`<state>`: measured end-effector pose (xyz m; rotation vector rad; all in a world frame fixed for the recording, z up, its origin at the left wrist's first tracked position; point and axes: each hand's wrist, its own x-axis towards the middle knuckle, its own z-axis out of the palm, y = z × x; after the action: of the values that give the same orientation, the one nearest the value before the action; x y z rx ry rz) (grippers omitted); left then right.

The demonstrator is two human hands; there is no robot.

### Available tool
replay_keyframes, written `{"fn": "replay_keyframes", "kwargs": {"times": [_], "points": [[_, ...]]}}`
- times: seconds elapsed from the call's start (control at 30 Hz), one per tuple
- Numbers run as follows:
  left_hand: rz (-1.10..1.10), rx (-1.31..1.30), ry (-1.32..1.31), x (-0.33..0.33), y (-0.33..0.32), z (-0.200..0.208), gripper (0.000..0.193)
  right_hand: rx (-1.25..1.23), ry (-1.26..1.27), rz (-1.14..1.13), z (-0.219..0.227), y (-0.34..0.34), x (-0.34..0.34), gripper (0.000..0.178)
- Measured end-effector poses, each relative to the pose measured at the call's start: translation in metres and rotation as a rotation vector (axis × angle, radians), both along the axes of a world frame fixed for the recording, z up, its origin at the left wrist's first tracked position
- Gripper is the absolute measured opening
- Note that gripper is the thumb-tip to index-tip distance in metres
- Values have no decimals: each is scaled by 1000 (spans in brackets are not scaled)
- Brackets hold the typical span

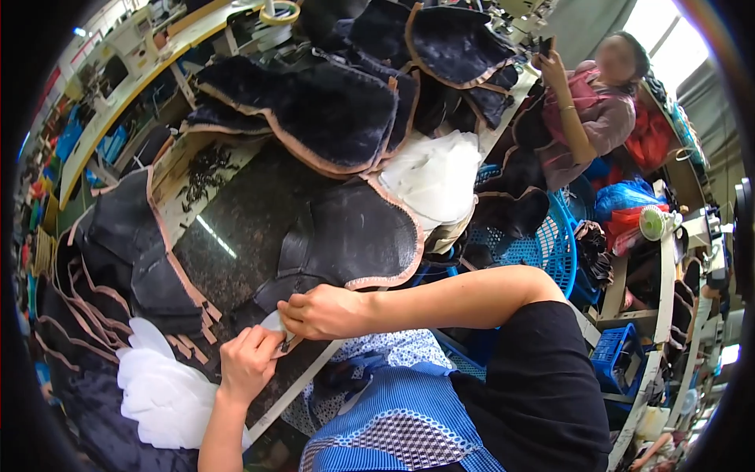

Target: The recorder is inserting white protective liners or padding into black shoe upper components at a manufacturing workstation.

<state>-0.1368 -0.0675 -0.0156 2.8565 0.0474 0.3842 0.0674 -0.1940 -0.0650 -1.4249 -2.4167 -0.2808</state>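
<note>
My left hand [250, 363] is closed in a pinch at the table's near edge. Close beside it, my right hand [324, 312] is closed too, its forearm crossing from the right. Between the fingers of both hands is a small white piece [273, 322] with a tan edge; the fingers hide most of it. A small dark spot shows at the left fingertips, too small to name. Just beyond lies a black leather-like boot upper [358, 232] with a tan edge strip. A pile of white shaped pieces [161, 385] lies left of my left forearm.
More black fur-lined pieces [322, 110] are heaped at the far side. White pieces [436, 177] lie beside them. Black panels [130, 236] with tan strips hang over the left edge. A blue basket [558, 236] stands right; beyond it a person [594, 118] holds up a phone.
</note>
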Motion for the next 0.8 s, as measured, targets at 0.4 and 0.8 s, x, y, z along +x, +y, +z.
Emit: {"fn": "replay_keyframes", "kwargs": {"times": [0.4, 0.8], "points": [[1, 215, -74, 1, 22, 26, 12, 111, 217, -163, 28, 23, -10, 19], [264, 80, -264, -26, 11, 33, 34, 37, 522, -221, 49, 39, -39, 15]]}}
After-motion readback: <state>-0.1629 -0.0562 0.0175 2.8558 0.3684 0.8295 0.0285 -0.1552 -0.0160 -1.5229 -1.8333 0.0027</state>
